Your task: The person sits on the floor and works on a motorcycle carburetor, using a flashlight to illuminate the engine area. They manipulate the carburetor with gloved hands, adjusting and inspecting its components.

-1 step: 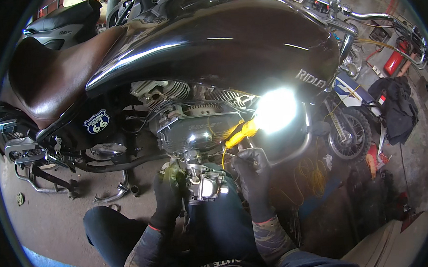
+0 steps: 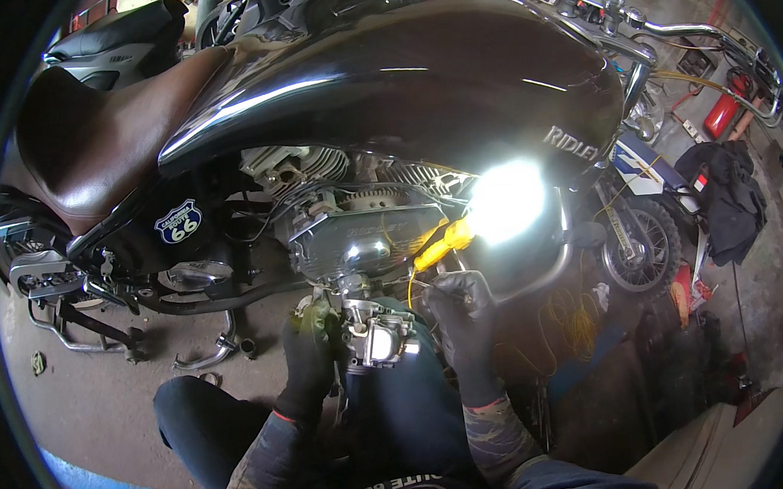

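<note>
A metal carburetor [image 2: 379,335] sits on my dark-trousered thigh, between my two black-gloved hands. My left hand [image 2: 308,351] is closed just beside its left side. Its fingertips pinch something small that I cannot make out. To the right of the carburetor, my right hand [image 2: 463,325] has thumb and fingers pressed together around something thin, which points left toward the carburetor and is too small to name. A lit work lamp with a yellow handle [image 2: 445,244] glares above my right hand, against the motorcycle's side; its yellow cord hangs down between my hands.
A dark motorcycle [image 2: 383,85] with a brown seat [image 2: 120,139] fills the space ahead, its engine [image 2: 364,233] exposed. A curved metal pipe [image 2: 211,356] lies on the floor at left. Coiled yellow cord [image 2: 573,323], a dirt bike wheel [image 2: 641,245] and a dark jacket [image 2: 721,196] are at right.
</note>
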The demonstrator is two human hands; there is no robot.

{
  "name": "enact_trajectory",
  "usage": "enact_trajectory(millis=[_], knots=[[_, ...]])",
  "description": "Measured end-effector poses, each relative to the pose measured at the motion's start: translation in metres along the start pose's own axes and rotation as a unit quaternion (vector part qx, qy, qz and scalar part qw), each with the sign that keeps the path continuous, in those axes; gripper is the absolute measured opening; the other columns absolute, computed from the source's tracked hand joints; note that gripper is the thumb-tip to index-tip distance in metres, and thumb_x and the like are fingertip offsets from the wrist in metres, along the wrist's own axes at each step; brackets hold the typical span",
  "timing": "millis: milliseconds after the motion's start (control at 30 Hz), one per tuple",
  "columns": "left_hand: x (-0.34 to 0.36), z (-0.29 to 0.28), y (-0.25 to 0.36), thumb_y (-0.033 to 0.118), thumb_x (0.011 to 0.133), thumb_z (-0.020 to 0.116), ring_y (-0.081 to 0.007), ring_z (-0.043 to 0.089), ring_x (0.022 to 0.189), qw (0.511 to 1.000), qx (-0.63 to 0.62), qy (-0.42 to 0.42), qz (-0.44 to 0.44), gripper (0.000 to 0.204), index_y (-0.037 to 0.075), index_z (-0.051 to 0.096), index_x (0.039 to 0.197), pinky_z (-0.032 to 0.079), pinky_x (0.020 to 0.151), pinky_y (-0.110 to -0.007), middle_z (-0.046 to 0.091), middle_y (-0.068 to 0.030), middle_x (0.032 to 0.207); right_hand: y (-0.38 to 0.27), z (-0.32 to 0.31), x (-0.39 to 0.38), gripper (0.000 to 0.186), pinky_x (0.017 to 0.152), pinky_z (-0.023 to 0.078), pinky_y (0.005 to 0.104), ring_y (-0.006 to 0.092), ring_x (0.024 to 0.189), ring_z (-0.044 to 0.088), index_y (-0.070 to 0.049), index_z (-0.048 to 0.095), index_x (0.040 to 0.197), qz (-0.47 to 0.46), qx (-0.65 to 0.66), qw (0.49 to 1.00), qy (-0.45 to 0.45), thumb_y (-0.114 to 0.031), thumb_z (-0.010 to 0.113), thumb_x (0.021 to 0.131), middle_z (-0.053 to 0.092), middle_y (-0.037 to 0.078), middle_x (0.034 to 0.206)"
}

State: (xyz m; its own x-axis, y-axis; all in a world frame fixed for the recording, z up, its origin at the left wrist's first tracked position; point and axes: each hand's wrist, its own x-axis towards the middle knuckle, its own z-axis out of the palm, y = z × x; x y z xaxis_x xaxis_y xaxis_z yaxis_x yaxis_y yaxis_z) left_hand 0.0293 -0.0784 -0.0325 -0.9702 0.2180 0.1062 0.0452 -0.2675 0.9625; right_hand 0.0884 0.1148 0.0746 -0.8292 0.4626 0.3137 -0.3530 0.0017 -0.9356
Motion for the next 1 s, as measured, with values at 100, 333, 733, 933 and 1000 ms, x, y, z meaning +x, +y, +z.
enact_trajectory(millis=[100, 333, 733, 933, 1000], knots=[[0.003, -0.001, -0.002, 0.054, 0.111, 0.046, -0.0107, 0.054, 0.058, 1.0, 0.011, 0.011, -0.016, 0.052, 0.006, 0.062, 0.099, 0.046, 0.051, -0.029, 0.056, -0.0019, 0.079, -0.002, 0.002, -0.001, 0.012, 0.056, 0.042, 0.0192, 0.0024, 0.067, 0.055, -0.003, 0.062, 0.106, 0.013, -0.009, 0.999, -0.03, 0.002, 0.07, 0.098, 0.068, 0.005, 0.089], [0.01, 0.003, -0.007, 0.052, 0.11, 0.049, -0.011, 0.054, 0.056, 0.998, 0.027, 0.04, 0.027, 0.05, 0.005, 0.062, 0.098, 0.044, 0.047, -0.028, 0.055, -0.0028, 0.077, -0.01, 0.003, 0.001, 0.016, 0.077, 0.053, 0.0258, 0.0102, 0.085, 0.064, 0.002, 0.061, 0.11, 0.047, 0.012, 0.997, -0.053, 0.008, 0.067, 0.097, 0.069, 0.009, 0.1], [0.009, 0.009, 0.012, 0.047, 0.11, 0.053, -0.011, 0.061, 0.068, 0.991, -0.11, 0.047, -0.056, 0.044, 0.005, 0.064, 0.105, 0.051, 0.056, -0.026, 0.062, -0.0031, 0.088, -0.006, 0.008, -0.002, 0.014, 0.067, 0.047, 0.0209, 0.0039, 0.077, 0.059, 0.003, 0.066, 0.112, -0.047, -0.101, 0.991, -0.077, 0.004, 0.069, 0.098, 0.069, 0.005, 0.099], [0.007, 0.011, 0.014, 0.043, 0.11, 0.056, -0.0094, 0.063, 0.073, 0.992, -0.118, 0.04, -0.028, 0.039, 0.006, 0.064, 0.108, 0.053, 0.06, -0.027, 0.063, -0.0022, 0.09, 0.002, -0.001, -0.002, 0.016, 0.075, 0.053, 0.0255, 0.0108, 0.084, 0.065, 0.003, 0.066, 0.114, 0.068, 0.035, 0.994, -0.072, 0.0, 0.07, 0.099, 0.069, 0.008, 0.097], [0.007, 0.012, 0.016, 0.042, 0.11, 0.056, -0.0089, 0.062, 0.074, 0.991, -0.127, 0.034, -0.026, 0.037, 0.006, 0.064, 0.107, 0.053, 0.06, -0.026, 0.062, -0.0017, 0.09, 0.003, -0.001, 0.0, 0.017, 0.078, 0.055, 0.0295, 0.0159, 0.085, 0.067, 0.003, 0.065, 0.114, 0.085, 0.082, 0.991, -0.058, -0.004, 0.068, 0.1, 0.069, 0.01, 0.097]])
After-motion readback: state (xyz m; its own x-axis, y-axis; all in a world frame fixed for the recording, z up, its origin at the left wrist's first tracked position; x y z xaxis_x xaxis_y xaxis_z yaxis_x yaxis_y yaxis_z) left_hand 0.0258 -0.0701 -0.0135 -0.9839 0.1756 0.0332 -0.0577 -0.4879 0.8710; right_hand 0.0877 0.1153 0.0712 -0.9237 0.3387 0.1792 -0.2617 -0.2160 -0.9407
